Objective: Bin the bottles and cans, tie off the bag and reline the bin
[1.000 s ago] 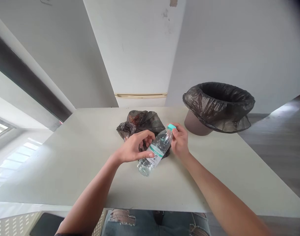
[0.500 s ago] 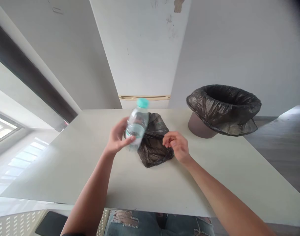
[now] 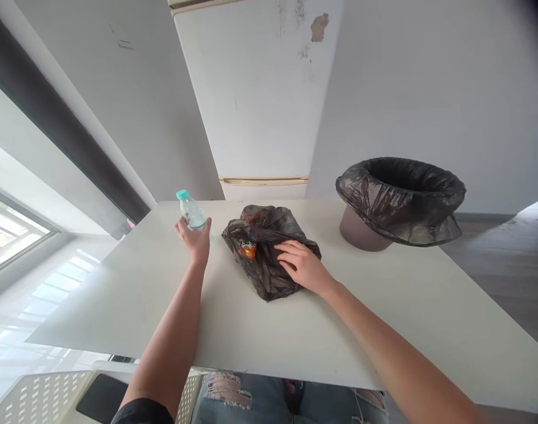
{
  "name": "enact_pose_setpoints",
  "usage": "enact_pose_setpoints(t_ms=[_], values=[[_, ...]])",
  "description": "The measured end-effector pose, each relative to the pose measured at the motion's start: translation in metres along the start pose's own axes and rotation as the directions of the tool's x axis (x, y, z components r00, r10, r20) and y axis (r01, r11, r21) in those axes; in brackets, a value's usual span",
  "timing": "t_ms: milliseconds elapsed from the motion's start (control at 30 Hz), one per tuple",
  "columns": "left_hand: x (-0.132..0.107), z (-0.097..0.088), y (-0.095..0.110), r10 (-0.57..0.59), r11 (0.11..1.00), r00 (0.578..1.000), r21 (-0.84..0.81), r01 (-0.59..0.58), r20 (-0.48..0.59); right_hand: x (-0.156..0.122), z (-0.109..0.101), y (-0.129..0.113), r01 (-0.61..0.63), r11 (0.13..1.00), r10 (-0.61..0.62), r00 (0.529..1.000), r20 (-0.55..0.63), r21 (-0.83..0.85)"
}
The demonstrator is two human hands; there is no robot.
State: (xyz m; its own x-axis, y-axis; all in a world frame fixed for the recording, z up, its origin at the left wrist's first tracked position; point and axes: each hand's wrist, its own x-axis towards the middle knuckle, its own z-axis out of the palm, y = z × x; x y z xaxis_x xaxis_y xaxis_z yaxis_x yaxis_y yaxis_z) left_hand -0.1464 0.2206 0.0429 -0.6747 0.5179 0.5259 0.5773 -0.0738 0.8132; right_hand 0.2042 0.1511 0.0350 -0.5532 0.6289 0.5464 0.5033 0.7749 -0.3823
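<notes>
A clear plastic bottle with a teal cap is at the far left of the table, my left hand wrapped round its lower part. Whether its base touches the tabletop I cannot tell. In the middle lies a black plastic bag, crumpled and spread open. An orange wrapper with dark lettering shows inside its left side. My right hand rests on the bag's right part with fingers stretched out and slightly apart. Other contents of the bag are mostly hidden by its folds.
A brownish bin lined with a black bag stands at the table's back right. Behind the white table is a white fridge. A dark flat object lies on a perforated cream seat below the front edge.
My left hand has carried the bottle left, away from the bag. The bag's mouth lies wider, and the orange wrapper now shows. My right hand's fingers have straightened onto the bag.
</notes>
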Motion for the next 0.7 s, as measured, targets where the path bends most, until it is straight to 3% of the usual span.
enact_pose_setpoints(t_ms=[167,333,533,700], values=[[0.0,0.004,-0.013,-0.003,1.0,1.0,-0.007,0.003,-0.013,-0.001,-0.008,0.006,-0.175,0.946,0.145,0.981,-0.126,-0.274],[0.0,0.007,-0.015,-0.025,0.999,1.0,-0.023,0.025,0.007,-0.006,-0.013,0.015,-0.333,0.836,0.318,0.942,-0.11,-0.435],[-0.002,0.005,-0.015,-0.046,0.998,0.999,0.035,0.046,0.007,-0.01,-0.009,0.021,-0.374,0.795,0.377,0.921,-0.092,-0.478],[-0.005,0.003,-0.011,-0.101,0.992,0.995,0.076,0.099,0.025,-0.006,-0.012,0.016,-0.416,0.844,0.359,0.907,-0.222,-0.337]])
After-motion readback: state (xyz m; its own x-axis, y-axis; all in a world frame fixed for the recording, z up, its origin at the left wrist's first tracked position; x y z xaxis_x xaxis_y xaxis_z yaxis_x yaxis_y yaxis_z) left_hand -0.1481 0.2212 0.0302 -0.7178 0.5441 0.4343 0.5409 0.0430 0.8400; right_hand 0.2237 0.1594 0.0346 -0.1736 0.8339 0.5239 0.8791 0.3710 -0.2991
